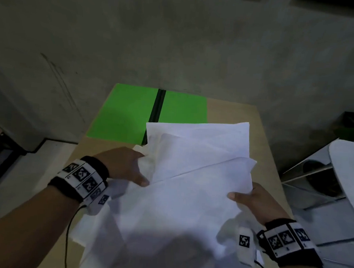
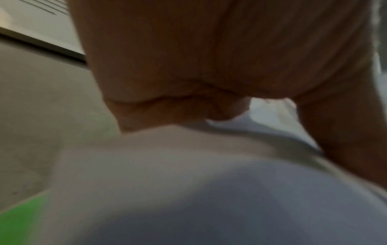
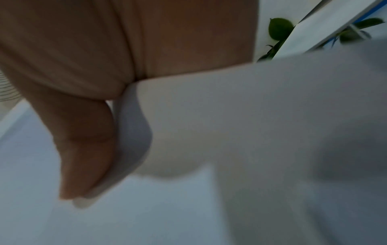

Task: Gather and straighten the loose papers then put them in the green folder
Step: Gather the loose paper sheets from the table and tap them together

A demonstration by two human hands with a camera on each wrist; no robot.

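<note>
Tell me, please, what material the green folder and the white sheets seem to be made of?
The green folder looks like matte card or thin plastic: flat, evenly coloured, no shine, with a dark spine strip. Which one, I cannot tell. The white sheets look like plain thin paper: they bend and curl where both hands hold them.

Light wooden surface (image 1: 270,138), open green folder (image 1: 128,113) lying flat at its far end, loose white papers (image 1: 97,228) spread on the near part
</note>
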